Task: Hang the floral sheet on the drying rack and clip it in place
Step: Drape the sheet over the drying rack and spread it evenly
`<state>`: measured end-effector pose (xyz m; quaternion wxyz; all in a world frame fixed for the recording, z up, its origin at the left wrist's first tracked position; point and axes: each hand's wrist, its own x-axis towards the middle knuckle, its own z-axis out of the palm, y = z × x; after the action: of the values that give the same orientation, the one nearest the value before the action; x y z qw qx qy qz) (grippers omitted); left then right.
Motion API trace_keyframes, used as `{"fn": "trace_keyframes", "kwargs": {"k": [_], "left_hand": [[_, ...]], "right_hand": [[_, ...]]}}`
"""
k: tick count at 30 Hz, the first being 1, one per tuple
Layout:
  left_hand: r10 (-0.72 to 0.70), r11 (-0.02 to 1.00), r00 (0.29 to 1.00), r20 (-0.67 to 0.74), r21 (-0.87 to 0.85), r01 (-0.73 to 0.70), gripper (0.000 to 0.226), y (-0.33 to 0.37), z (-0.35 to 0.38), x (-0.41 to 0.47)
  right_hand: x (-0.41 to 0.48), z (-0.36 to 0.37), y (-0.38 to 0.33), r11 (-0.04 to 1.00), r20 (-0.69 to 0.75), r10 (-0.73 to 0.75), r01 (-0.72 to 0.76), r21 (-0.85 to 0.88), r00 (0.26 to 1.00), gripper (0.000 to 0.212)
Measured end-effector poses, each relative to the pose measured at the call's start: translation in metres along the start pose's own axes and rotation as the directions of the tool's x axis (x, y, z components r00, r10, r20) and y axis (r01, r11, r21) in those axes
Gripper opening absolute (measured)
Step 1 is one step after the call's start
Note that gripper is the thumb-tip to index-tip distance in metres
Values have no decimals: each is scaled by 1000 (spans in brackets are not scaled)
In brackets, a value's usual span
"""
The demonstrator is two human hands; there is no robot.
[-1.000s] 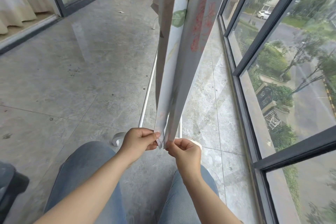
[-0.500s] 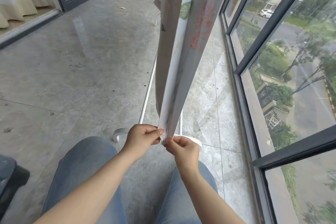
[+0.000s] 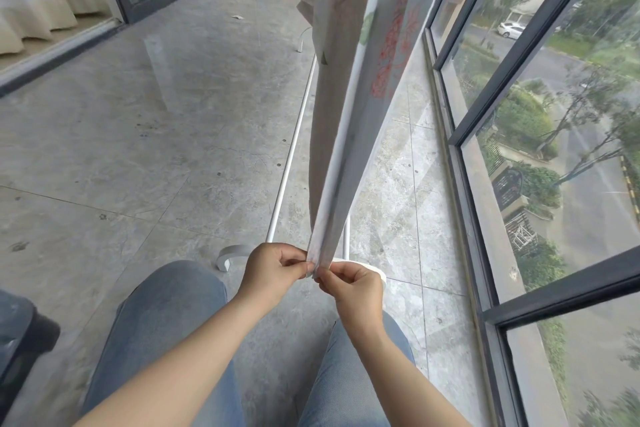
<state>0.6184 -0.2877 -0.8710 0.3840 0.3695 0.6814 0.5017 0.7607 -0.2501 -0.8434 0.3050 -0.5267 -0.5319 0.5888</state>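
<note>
The floral sheet [image 3: 349, 87] hangs down from above the frame in two layers, pale with green leaves and red flowers. Its lower corner ends just above my knees. My left hand [image 3: 273, 267] pinches the left layer at that corner, and my right hand [image 3: 353, 282] pinches the right layer, the two hands almost touching. The white drying rack shows only low down: a bottom rail [image 3: 291, 156] running away along the floor and curved feet [image 3: 230, 255] beside my hands. The rack's top bar is out of view, and no clips are visible.
Grey tiled balcony floor [image 3: 156, 135] stretches ahead and left. Floor-to-ceiling windows with dark frames [image 3: 485, 135] run along the right. A sliding glass door and curtains [image 3: 38, 0] are at far left. My jeans-clad legs fill the bottom; a dark object [image 3: 20, 340] sits at lower left.
My hands have closed together, bringing the two layers of the sheet's lower edge nearly flush. The view has tilted slightly.
</note>
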Motion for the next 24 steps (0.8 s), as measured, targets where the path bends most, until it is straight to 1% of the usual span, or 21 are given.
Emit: {"fn": "trace_keyframes", "kwargs": {"k": [4, 7, 14, 18, 20, 22, 23, 24], "left_hand": [[17, 999, 1000, -7, 27, -17, 10, -2, 4, -2], [14, 1000, 1000, -19, 11, -14, 21, -1, 5, -1], [17, 999, 998, -57, 44, -14, 20, 0, 7, 3], [34, 997, 998, -50, 69, -31, 10, 2, 6, 2], [59, 994, 998, -17, 97, -57, 12, 4, 0, 3], [69, 995, 998, 9, 74, -70, 16, 13, -6, 3], [59, 997, 998, -3, 41, -59, 18, 17, -8, 3], [39, 999, 999, -37, 25, -38, 23, 22, -11, 2]], "right_hand": [[-2, 1, 0, 998, -26, -28, 26, -51, 999, 15], [-1, 2, -1, 999, -20, -26, 25, -40, 999, 15], [3, 5, -3, 998, -37, -19, 16, -62, 999, 18], [5, 5, -4, 997, -34, -13, 11, -71, 999, 16], [5, 4, -8, 996, -20, -32, 30, -82, 999, 17], [6, 0, -11, 991, -30, -70, 66, -113, 997, 22], [6, -2, -11, 992, -48, -70, 65, -108, 996, 23], [5, -4, -11, 994, -67, -53, 47, -96, 996, 19]]}}
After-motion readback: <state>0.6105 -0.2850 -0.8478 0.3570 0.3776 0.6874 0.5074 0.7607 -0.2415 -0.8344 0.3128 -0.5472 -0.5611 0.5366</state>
